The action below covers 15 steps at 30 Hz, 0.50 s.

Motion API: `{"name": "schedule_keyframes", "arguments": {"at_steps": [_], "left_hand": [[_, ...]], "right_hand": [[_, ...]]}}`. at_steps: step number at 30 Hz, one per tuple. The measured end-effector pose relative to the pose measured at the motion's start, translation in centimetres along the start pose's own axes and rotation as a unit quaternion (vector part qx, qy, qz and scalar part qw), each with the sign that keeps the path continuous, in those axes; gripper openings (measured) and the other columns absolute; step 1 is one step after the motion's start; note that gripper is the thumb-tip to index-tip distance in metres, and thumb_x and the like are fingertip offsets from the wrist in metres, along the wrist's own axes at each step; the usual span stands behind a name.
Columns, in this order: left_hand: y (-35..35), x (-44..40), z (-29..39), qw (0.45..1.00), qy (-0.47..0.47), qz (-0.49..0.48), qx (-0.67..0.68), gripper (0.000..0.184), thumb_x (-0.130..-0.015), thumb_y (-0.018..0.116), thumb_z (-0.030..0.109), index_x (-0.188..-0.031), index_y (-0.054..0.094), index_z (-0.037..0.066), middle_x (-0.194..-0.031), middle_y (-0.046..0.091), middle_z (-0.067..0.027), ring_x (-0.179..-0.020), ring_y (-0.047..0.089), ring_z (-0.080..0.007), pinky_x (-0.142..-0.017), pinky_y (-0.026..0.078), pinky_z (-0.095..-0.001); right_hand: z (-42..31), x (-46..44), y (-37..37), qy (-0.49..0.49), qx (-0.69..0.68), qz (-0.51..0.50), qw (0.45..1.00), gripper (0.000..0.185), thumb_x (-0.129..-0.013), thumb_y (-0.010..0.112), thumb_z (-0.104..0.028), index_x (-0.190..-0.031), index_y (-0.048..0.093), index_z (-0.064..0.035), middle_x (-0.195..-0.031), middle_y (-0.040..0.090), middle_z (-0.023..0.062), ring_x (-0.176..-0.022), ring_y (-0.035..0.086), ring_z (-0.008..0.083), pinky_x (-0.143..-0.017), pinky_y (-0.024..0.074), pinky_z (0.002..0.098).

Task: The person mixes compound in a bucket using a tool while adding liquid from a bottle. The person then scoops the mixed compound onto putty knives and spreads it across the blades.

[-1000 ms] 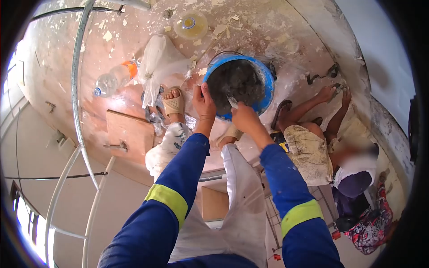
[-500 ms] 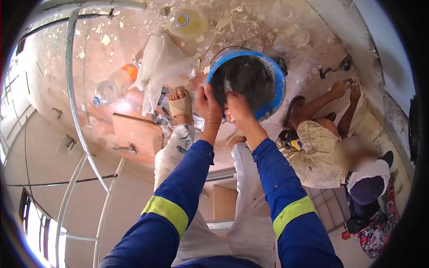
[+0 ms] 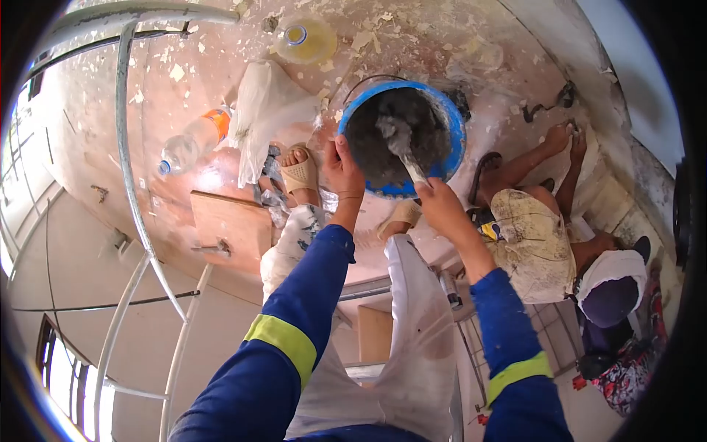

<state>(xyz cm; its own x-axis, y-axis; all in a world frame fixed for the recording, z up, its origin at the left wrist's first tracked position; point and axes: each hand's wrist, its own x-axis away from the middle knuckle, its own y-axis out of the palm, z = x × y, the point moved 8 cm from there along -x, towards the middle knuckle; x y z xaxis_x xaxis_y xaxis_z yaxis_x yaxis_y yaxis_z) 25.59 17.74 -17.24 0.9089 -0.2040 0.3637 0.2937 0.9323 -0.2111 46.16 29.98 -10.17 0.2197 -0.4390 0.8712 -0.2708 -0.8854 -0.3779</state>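
A blue bucket [image 3: 458, 140] holds dark grey wet mortar [image 3: 368, 140]. My left hand [image 3: 343, 173] grips the bucket's rim at the near left side, thumb up along the edge. In my right hand [image 3: 444, 210] is the handle of a trowel [image 3: 411, 163], its mortar-coated end lying over the mix inside the bucket. The bucket's thin wire handle rests at the far left of the rim.
A person [image 3: 530, 243] crouches at the right by the wall, both hands low. Left of the bucket are a plastic bag [image 3: 269, 110], a clear bottle [image 3: 193, 141] and a wooden board [image 3: 232, 225]. A yellowish bottle [image 3: 309, 40] stands beyond. Metal scaffolding [image 3: 125, 140] rises at the left.
My right hand has drawn back toward me and to the right, and the trowel's coated end now shows above the mortar. My left hand stays at the rim.
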Motion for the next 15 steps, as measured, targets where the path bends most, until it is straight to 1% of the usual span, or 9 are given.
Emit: {"name": "schedule_keyframes", "arguments": {"at_steps": [1,4,7,9,10,12,13,15], "left_hand": [[0.0,0.1,-0.1,1.000,-0.003,0.001,0.000,0.048,-0.107,0.054,0.039,-0.077,0.044,0.003,-0.068,0.035,0.0029,-0.068,0.031,-0.0079,-0.057,0.029,-0.0294],[-0.1,-0.2,-0.3,1.000,-0.006,0.002,-0.023,0.048,-0.107,0.054,0.037,-0.076,0.042,0.003,-0.067,0.035,0.0001,-0.066,0.032,-0.0096,-0.057,0.029,-0.0308],[-0.2,-0.2,-0.5,0.998,-0.007,-0.002,-0.059,0.047,-0.107,0.054,0.035,-0.076,0.041,0.002,-0.066,0.034,-0.0030,-0.065,0.032,-0.0115,-0.056,0.030,-0.0325],[-0.3,-0.1,-0.5,0.998,0.001,0.002,-0.063,0.046,-0.107,0.053,0.034,-0.076,0.041,0.002,-0.065,0.034,-0.0048,-0.065,0.032,-0.0126,-0.056,0.030,-0.0337],[-0.6,0.3,-0.9,0.998,-0.009,0.004,-0.059,0.046,-0.107,0.053,0.034,-0.076,0.041,0.002,-0.065,0.034,-0.0048,-0.065,0.032,-0.0126,-0.056,0.031,-0.0337],[-0.1,0.2,-0.9,0.999,-0.020,0.002,-0.040,0.046,-0.107,0.053,0.034,-0.076,0.040,0.003,-0.065,0.034,-0.0046,-0.065,0.032,-0.0126,-0.056,0.031,-0.0338],[0.1,0.0,-1.0,0.999,-0.025,0.001,-0.047,0.046,-0.107,0.053,0.034,-0.076,0.040,0.003,-0.066,0.034,-0.0044,-0.065,0.032,-0.0124,-0.056,0.031,-0.0336],[-0.2,0.1,-1.1,0.997,-0.035,0.000,-0.066,0.047,-0.107,0.053,0.034,-0.076,0.040,0.003,-0.066,0.034,-0.0040,-0.066,0.032,-0.0121,-0.056,0.031,-0.0332]], "right_hand": [[-0.6,0.3,-1.0,-0.057,0.140,0.021,0.988,0.045,-0.101,0.054,-0.036,-0.120,0.061,0.0048,-0.100,0.072,0.0267,-0.091,0.071,0.0416,-0.082,0.0557,0.0486],[-0.2,-0.9,-0.1,0.036,0.215,-0.115,0.969,0.048,-0.100,0.054,-0.035,-0.119,0.062,0.0080,-0.119,0.065,0.0347,-0.116,0.061,0.0480,-0.099,0.0488,0.0519],[-1.6,-3.2,1.7,0.069,0.196,-0.163,0.964,0.048,-0.100,0.056,-0.036,-0.117,0.063,0.0083,-0.119,0.065,0.0352,-0.116,0.063,0.0459,-0.099,0.0492,0.0490],[-0.4,-5.1,3.0,0.092,0.131,-0.149,0.976,0.042,-0.099,0.059,-0.033,-0.109,0.064,0.0071,-0.102,0.068,0.0306,-0.098,0.068,0.0444,-0.083,0.0531,0.0502],[0.1,-5.4,3.2,0.105,0.101,-0.142,0.979,0.039,-0.098,0.060,-0.032,-0.105,0.064,0.0065,-0.093,0.070,0.0282,-0.089,0.071,0.0437,-0.076,0.0550,0.0508],[0.3,-5.4,4.3,0.195,-0.085,-0.185,0.959,0.033,-0.098,0.060,-0.029,-0.097,0.063,0.0036,-0.076,0.064,0.0202,-0.067,0.066,0.0369,-0.057,0.0492,0.0479],[-0.2,-5.5,5.3,0.232,-0.179,-0.204,0.934,0.030,-0.098,0.060,-0.027,-0.093,0.062,0.0022,-0.068,0.061,0.0161,-0.056,0.063,0.0335,-0.047,0.0462,0.0464],[-0.7,-5.1,7.7,0.241,-0.255,-0.168,0.921,0.032,-0.101,0.057,-0.030,-0.084,0.059,-0.0029,-0.064,0.056,0.0107,-0.049,0.052,0.0243,-0.044,0.0399,0.0395]]}}
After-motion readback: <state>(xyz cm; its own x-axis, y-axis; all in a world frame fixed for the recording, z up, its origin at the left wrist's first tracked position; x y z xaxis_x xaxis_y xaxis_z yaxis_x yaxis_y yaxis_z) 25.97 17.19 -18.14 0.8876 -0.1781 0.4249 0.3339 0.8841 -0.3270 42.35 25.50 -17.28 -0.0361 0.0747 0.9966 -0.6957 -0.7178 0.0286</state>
